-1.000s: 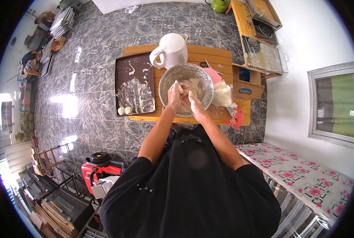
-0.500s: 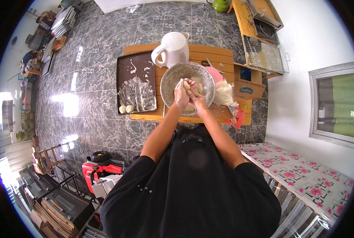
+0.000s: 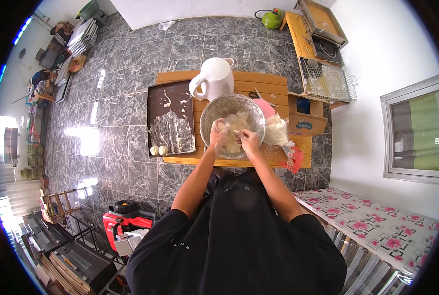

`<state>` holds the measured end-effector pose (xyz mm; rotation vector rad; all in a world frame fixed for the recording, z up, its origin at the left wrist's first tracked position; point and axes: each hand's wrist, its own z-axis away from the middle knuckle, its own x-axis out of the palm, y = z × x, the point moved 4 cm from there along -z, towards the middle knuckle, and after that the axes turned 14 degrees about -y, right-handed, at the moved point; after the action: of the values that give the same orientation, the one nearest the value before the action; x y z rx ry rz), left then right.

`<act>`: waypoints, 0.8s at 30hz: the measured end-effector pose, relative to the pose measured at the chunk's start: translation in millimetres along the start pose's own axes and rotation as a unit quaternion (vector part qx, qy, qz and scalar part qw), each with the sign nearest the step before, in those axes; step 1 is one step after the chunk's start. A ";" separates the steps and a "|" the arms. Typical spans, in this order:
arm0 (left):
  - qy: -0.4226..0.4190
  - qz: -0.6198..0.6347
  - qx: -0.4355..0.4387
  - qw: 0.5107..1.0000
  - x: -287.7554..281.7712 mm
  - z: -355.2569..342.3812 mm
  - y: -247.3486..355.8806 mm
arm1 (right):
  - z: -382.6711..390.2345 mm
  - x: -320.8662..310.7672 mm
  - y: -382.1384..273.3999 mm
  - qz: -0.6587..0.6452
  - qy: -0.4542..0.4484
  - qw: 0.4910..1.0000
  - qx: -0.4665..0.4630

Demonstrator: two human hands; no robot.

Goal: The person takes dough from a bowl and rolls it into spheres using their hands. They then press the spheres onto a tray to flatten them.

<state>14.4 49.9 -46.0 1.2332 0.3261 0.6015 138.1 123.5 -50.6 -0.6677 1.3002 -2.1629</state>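
Wooden slats of the worktop (image 3: 258,81) bear a metal bowl (image 3: 209,109) close to the person. Over it, the left hand (image 3: 218,136) curls around a pale lump (image 3: 223,126); the right hand (image 3: 249,141) has its fingertips bunched, whether on a scrap I can't tell. Dough (image 3: 238,119) lies inside. Leftward, two pale balls (image 3: 163,150) sit in a smeared dark tray (image 3: 157,104). Beyond the bowl stands a white kettle (image 3: 217,76); farther off, a green gas cylinder (image 3: 272,19).
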 end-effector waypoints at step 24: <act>-0.068 -0.511 0.136 0.846 -10.2 -35.1 -40.8 | -14.7 -6.9 -3.6 0.397 0.017 0.903 -0.164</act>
<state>-2.6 63.0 -96.5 1.1618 0.8904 -0.4735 133.0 138.9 -54.5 -0.1477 1.6100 -1.3114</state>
